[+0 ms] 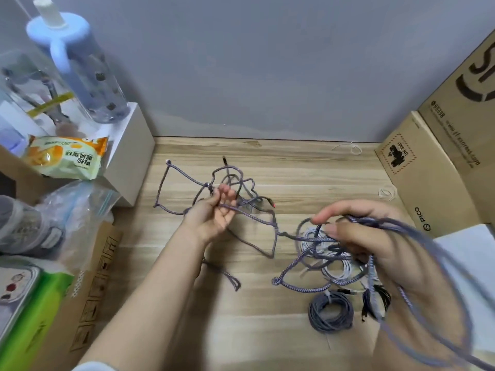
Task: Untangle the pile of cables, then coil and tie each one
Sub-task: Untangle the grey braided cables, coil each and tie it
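Nearest to us, our right hand (367, 236) grips several loops of the purple braided cable (270, 228), and our left hand (214, 210) pinches its tangled part above the wooden bench (294, 167). Pulling too hard could tighten the knots. One grey coiled cable (330, 313), already tied, lies near the right hand. A clear plastic zip bag (77, 204) holds things we cannot identify.
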